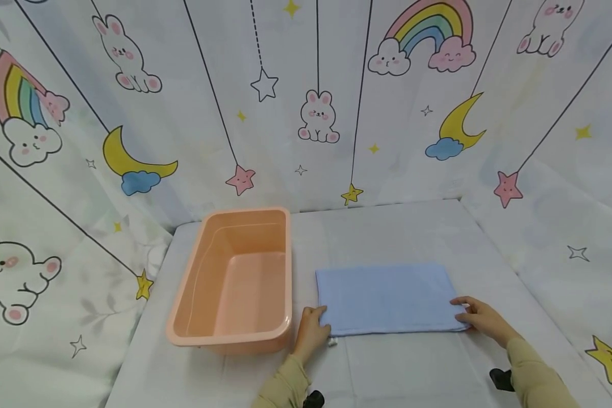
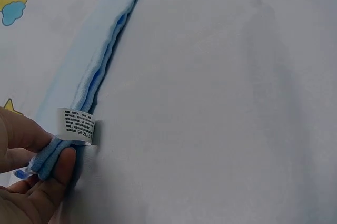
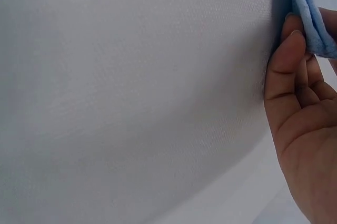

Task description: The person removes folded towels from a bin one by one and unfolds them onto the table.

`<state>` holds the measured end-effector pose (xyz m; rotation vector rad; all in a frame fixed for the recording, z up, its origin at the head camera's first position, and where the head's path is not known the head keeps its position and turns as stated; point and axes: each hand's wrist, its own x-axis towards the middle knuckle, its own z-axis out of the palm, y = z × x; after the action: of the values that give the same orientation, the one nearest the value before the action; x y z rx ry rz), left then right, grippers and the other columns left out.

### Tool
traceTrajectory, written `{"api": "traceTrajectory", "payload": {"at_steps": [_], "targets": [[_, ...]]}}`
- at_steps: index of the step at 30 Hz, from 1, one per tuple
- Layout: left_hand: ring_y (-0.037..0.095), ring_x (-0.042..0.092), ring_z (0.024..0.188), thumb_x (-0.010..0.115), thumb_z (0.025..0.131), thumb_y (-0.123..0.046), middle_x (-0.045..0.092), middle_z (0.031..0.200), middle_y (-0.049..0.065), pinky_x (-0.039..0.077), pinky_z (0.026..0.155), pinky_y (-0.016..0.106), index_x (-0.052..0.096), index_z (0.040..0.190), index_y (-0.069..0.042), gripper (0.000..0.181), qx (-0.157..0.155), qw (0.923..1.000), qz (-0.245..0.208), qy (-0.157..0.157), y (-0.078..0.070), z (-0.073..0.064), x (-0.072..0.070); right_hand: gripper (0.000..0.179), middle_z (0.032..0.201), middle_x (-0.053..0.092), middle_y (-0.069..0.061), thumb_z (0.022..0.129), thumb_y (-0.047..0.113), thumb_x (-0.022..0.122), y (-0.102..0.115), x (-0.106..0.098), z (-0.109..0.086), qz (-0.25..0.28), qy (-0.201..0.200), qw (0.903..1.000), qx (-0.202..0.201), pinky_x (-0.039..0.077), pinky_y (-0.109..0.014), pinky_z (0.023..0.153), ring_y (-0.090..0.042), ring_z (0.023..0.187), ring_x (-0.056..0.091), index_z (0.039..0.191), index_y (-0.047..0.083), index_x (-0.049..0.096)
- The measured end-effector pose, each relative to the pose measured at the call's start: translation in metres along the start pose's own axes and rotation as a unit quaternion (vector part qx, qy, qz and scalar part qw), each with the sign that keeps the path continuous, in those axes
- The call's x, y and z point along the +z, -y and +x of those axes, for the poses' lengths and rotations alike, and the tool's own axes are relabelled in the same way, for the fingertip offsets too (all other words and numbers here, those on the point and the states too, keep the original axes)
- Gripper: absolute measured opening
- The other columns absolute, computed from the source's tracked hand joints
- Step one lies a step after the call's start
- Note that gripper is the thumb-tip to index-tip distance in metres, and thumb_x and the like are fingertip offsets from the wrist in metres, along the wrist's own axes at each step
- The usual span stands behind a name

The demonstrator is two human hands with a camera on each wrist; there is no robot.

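A light blue towel (image 1: 387,297), folded into a flat rectangle, lies on the white-covered table. My left hand (image 1: 312,331) pinches its near left corner between thumb and fingers. In the left wrist view the stacked layers of the towel (image 2: 100,74) show along the edge, and a white care label (image 2: 77,126) with dark print sticks out beside the fingers. At the near right corner my right hand (image 1: 481,318) pinches the towel. The right wrist view shows the thumb and fingers of the right hand (image 3: 303,92) around that corner of the towel (image 3: 310,18).
Left of the towel stands a peach plastic basin (image 1: 229,340) with nothing in it, its right side close to the left hand. A cloth backdrop (image 1: 285,136) printed with rabbits, stars, moons and rainbows surrounds the table (image 1: 387,232) at the back and sides.
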<state>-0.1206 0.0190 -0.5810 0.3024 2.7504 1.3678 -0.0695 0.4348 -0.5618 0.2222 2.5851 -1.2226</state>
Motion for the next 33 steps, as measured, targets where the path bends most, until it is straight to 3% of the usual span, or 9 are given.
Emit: {"api": "traceTrajectory", "payload": {"at_steps": [8,15,18,22,26,29,33], "targets": [[0.016,0.047,0.076,0.065,0.068,0.001,0.050,0.088,0.013,0.046,0.069,0.030,0.062,0.114,0.007,0.046,0.008,1.0000,0.002,-0.003,0.000,-0.018,-0.001,0.047,0.074,0.041,-0.002,0.087,0.020,0.062,-0.003,0.006,-0.011,-0.005,-0.001,0.9999,0.013,0.047,-0.025,0.056,-0.008,0.062,0.043,0.127,0.000,0.047],[0.015,0.047,0.071,0.066,0.070,-0.001,0.055,0.086,0.014,0.044,0.065,0.029,0.063,0.113,0.004,0.043,0.012,0.9996,0.022,-0.010,-0.001,-0.026,-0.002,0.045,0.074,0.040,-0.002,0.086,0.018,0.062,-0.002,0.006,-0.018,-0.021,0.001,0.9997,0.016,0.044,-0.024,0.054,-0.008,0.061,0.041,0.124,0.001,0.046],[0.017,0.051,0.071,0.066,0.070,-0.001,0.058,0.086,0.014,0.046,0.065,0.031,0.062,0.115,0.002,0.045,0.009,0.9995,0.028,-0.015,-0.002,-0.029,-0.001,0.045,0.073,0.040,-0.002,0.085,0.014,0.062,-0.002,0.008,-0.021,-0.027,0.000,0.9996,0.012,0.042,-0.023,0.053,-0.008,0.058,0.040,0.123,-0.001,0.044],[0.030,0.060,0.084,0.067,0.070,0.000,0.060,0.096,0.019,0.050,0.075,0.041,0.053,0.121,0.006,0.053,-0.002,0.9992,0.023,-0.031,-0.003,-0.031,0.002,0.048,0.077,0.043,-0.004,0.083,0.013,0.062,0.000,0.010,-0.023,-0.037,-0.020,0.9990,0.016,0.041,-0.023,0.053,-0.007,0.059,0.041,0.119,-0.007,0.037],[0.024,0.058,0.080,0.068,0.070,-0.001,0.058,0.089,0.013,0.049,0.070,0.036,0.051,0.107,0.004,0.041,-0.026,0.9984,0.007,-0.049,-0.003,-0.033,0.003,0.045,0.083,0.047,-0.008,0.084,0.018,0.063,0.004,0.010,-0.026,-0.065,-0.045,0.9963,0.034,0.042,-0.023,0.055,-0.010,0.066,0.045,0.109,-0.010,0.037],[0.013,0.046,0.072,0.069,0.071,-0.002,0.048,0.082,0.004,0.041,0.061,0.026,0.049,0.091,-0.003,0.028,-0.034,0.9980,-0.002,-0.052,-0.003,-0.035,0.004,0.038,0.078,0.047,-0.005,0.085,0.024,0.063,0.006,0.009,-0.031,-0.086,-0.047,0.9941,0.046,0.040,-0.022,0.055,-0.009,0.064,0.044,0.099,-0.006,0.043],[0.009,0.039,0.070,0.068,0.072,-0.003,0.041,0.080,0.001,0.037,0.060,0.022,0.045,0.080,-0.007,0.025,-0.023,0.9983,0.003,-0.053,0.000,-0.037,0.004,0.032,0.072,0.044,-0.001,0.087,0.028,0.061,0.006,0.011,-0.036,-0.101,-0.042,0.9931,0.044,0.035,-0.021,0.054,-0.007,0.060,0.041,0.092,0.001,0.046]]}}
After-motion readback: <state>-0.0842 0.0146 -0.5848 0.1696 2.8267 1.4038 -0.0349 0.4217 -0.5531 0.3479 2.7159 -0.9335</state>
